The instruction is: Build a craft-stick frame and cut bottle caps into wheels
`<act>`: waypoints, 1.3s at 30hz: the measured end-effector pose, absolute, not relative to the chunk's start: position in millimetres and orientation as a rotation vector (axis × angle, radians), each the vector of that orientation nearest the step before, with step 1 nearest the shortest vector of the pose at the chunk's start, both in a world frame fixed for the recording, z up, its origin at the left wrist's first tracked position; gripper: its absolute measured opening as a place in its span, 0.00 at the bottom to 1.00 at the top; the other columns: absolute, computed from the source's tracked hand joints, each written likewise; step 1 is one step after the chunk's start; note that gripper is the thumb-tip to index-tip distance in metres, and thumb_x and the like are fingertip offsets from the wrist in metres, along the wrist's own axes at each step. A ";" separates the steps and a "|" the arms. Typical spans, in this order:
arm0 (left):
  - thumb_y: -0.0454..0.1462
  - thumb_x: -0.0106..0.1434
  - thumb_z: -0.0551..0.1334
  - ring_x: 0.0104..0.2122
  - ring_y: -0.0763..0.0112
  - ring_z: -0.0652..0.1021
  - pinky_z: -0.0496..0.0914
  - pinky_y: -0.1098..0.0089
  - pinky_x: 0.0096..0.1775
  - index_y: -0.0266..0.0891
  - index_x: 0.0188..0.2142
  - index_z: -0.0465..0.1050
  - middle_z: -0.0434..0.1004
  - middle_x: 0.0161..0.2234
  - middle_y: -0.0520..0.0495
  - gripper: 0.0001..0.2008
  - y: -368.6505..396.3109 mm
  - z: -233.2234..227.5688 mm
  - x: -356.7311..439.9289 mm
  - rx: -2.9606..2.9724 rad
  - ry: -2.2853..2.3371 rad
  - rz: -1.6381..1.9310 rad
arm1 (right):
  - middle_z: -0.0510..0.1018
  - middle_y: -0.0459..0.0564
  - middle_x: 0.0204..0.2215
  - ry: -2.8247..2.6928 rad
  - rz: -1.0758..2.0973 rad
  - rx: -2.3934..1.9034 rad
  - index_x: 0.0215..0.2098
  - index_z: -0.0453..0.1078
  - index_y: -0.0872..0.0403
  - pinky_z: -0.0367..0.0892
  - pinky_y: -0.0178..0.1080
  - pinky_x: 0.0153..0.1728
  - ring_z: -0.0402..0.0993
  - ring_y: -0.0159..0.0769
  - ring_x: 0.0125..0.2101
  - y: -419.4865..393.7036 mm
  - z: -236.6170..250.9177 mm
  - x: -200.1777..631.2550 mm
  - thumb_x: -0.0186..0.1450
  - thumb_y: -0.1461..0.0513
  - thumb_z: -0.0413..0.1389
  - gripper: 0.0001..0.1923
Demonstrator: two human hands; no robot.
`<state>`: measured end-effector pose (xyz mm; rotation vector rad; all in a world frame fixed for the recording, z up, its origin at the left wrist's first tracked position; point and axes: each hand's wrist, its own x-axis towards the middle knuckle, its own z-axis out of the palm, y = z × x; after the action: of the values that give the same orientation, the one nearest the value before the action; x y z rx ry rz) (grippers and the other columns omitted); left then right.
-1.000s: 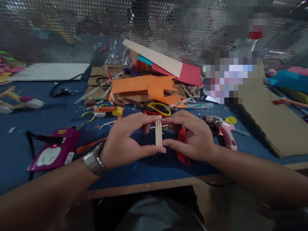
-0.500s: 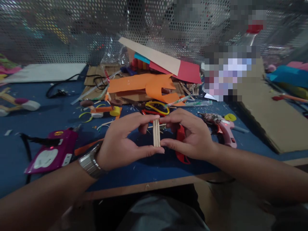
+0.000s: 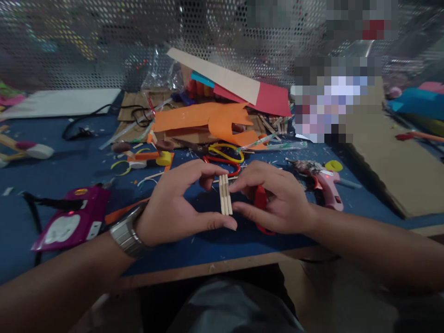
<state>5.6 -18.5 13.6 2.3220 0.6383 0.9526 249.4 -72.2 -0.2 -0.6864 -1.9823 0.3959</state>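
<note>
While the left hand pinches the stick bundle end to end between thumb and index finger, above the desk, the fingers of the right hand curl at its side; whether they grip cannot be told. Caution: a weak or uneven pinch could let sticks shear or drop. Contact with the pink glue gun, if hot, could burn the right hand. Markings: white label on the purple device, no writing legible

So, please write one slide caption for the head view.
Sticks held between left hand and right hand over a blue table, with scissors and a pink glue gun nearby.
</note>
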 end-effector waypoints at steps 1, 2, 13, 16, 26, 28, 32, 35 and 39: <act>0.61 0.53 0.81 0.34 0.64 0.78 0.73 0.63 0.38 0.42 0.52 0.81 0.79 0.35 0.51 0.37 -18.8 14.1 5.7 2.319 0.642 0.951 | 0.85 0.51 0.37 -1.992 0.407 -0.670 0.50 0.78 0.54 0.76 0.39 0.38 0.78 0.35 0.33 -72.8 -0.2 248.8 0.72 0.63 0.69 0.10; 0.61 0.53 0.81 0.34 0.64 0.78 0.73 0.63 0.38 0.42 0.52 0.81 0.79 0.35 0.51 0.36 -19.1 14.6 5.8 2.319 0.645 0.945 | 0.85 0.50 0.37 -2.000 0.420 -0.657 0.50 0.78 0.54 0.76 0.38 0.38 0.77 0.34 0.33 -73.4 -0.2 248.3 0.72 0.64 0.68 0.09; 0.63 0.53 0.80 0.34 0.65 0.79 0.75 0.64 0.39 0.41 0.51 0.80 0.80 0.36 0.50 0.37 -20.0 15.9 4.6 2.343 0.669 0.917 | 0.88 0.52 0.39 -2.033 0.475 -0.599 0.50 0.79 0.55 0.80 0.37 0.44 0.85 0.35 0.39 -74.6 -0.1 246.2 0.72 0.70 0.65 0.10; 0.63 0.53 0.79 0.33 0.64 0.79 0.76 0.63 0.39 0.42 0.51 0.80 0.80 0.35 0.49 0.37 -19.5 15.8 5.0 2.348 0.668 0.925 | 0.87 0.51 0.37 -2.032 0.473 -0.584 0.48 0.79 0.56 0.80 0.36 0.43 0.84 0.34 0.37 -74.6 1.1 246.1 0.72 0.70 0.65 0.08; 0.62 0.51 0.81 0.34 0.64 0.79 0.77 0.63 0.40 0.43 0.49 0.80 0.81 0.36 0.49 0.36 -20.0 15.1 5.1 2.337 0.687 0.910 | 0.87 0.51 0.37 -2.057 0.496 -0.567 0.50 0.79 0.55 0.80 0.35 0.41 0.83 0.34 0.36 -75.8 1.9 245.2 0.71 0.70 0.64 0.10; 0.62 0.51 0.81 0.34 0.64 0.79 0.77 0.63 0.40 0.43 0.50 0.80 0.81 0.36 0.49 0.36 -20.2 15.1 5.1 2.338 0.692 0.903 | 0.87 0.51 0.37 -2.064 0.484 -0.584 0.50 0.79 0.55 0.80 0.36 0.41 0.83 0.34 0.36 -75.7 1.1 245.2 0.72 0.70 0.64 0.10; 0.61 0.51 0.81 0.34 0.64 0.79 0.76 0.63 0.40 0.43 0.50 0.80 0.81 0.36 0.49 0.36 -20.7 15.5 4.8 2.327 0.676 0.905 | 0.88 0.50 0.38 -2.058 0.446 -0.636 0.51 0.78 0.53 0.80 0.37 0.42 0.84 0.35 0.37 -74.8 0.6 245.7 0.73 0.70 0.63 0.11; 0.62 0.51 0.81 0.33 0.63 0.79 0.77 0.61 0.39 0.45 0.49 0.80 0.80 0.35 0.50 0.35 -21.2 15.8 5.2 2.308 0.667 0.913 | 0.87 0.50 0.37 -2.054 0.437 -0.713 0.52 0.78 0.52 0.78 0.37 0.37 0.81 0.35 0.34 -73.9 0.6 246.3 0.72 0.69 0.63 0.11; 0.63 0.52 0.80 0.33 0.62 0.79 0.77 0.60 0.39 0.46 0.48 0.80 0.80 0.35 0.50 0.34 -21.4 16.2 6.2 2.301 0.654 0.920 | 0.85 0.49 0.37 -2.046 0.450 -0.773 0.52 0.78 0.52 0.76 0.37 0.37 0.79 0.34 0.33 -73.6 0.6 247.1 0.71 0.70 0.62 0.13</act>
<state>6.2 -21.4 16.2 2.3007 0.6542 0.9196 247.1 -73.6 0.6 -0.7725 -2.0459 0.4496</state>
